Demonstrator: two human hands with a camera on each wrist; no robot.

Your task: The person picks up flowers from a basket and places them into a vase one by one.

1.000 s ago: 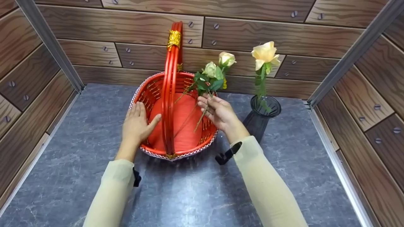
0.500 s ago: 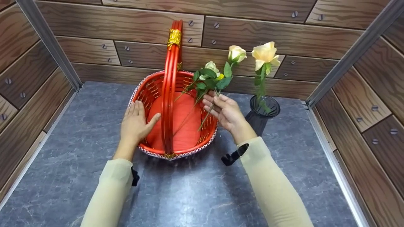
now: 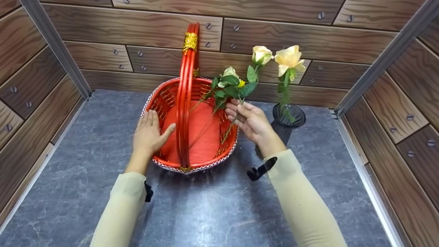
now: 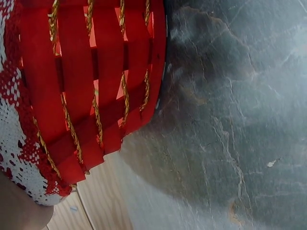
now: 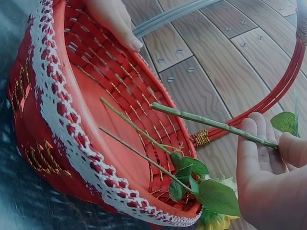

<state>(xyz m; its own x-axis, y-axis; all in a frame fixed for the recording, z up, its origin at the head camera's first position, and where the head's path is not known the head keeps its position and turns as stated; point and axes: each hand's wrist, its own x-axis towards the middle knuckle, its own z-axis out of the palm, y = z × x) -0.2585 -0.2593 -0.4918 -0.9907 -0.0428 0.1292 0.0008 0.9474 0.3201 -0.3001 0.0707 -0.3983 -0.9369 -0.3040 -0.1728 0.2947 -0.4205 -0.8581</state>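
Note:
My left hand (image 3: 148,133) rests on the left rim of a red woven basket (image 3: 228,156), fingers straight and thumb spread inward. Over the basket's right rim, my right hand (image 3: 252,120) pinches the green stem (image 5: 206,122) of a pale yellow rose (image 3: 262,55) between thumb and fingers. The stem's lower end slants down over the basket. Another pale rose (image 3: 230,72) leans at the basket's back right, its stem inside, with a yellow flower (image 5: 216,222) partly hidden beside it. In the left wrist view, the basket's outer side (image 4: 76,76) fills the left part.
A dark ribbed vase (image 3: 288,118) holding a peach rose (image 3: 288,60) stands right of the basket, partly behind my right hand. The basket's tall handle (image 3: 185,103) arches over its middle. Wood-patterned walls (image 3: 308,37) enclose the grey marbled tabletop (image 3: 192,209).
My right hand has moved right and slightly away from the basket's middle with the rose, whose bloom has separated from the other one and risen towards the peach rose. My left hand stays put.

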